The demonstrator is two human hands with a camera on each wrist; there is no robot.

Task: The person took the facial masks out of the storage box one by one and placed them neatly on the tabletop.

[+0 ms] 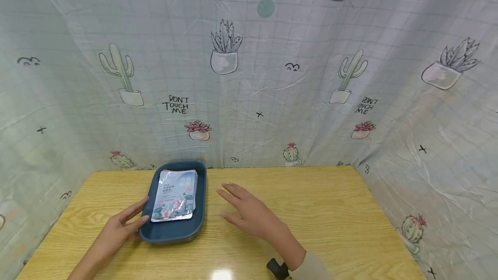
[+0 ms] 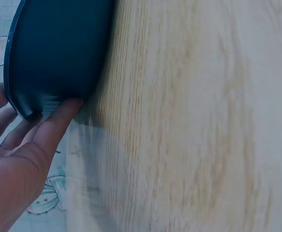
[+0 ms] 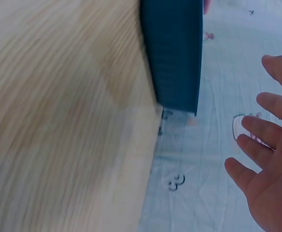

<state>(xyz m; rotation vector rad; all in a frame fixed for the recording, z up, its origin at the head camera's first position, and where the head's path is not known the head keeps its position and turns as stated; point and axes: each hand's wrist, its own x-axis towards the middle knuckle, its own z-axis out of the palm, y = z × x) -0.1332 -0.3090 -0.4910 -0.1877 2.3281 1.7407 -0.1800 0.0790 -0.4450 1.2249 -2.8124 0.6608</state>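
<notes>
A dark blue rectangular tray [image 1: 171, 233] with rounded corners lies on the wooden table at the left of the head view. In it is a small stack of flat, glossy packets [image 1: 176, 195] printed with pink flowers and pale blue. My left hand [image 1: 119, 228] touches the tray's left side, fingers extended, thumb tip at the rim. The left wrist view has its fingers [image 2: 59, 123] against the tray's outer wall. To the right of the tray, my right hand [image 1: 250, 211] is spread above the table, apart from the tray and holding nothing.
The pale wooden table [image 1: 323, 215] extends right of the tray. Behind it and along both sides hangs a light curtain [image 1: 256, 77] printed with potted cacti. A black object [image 1: 277, 268] shows beside the right sleeve at the front.
</notes>
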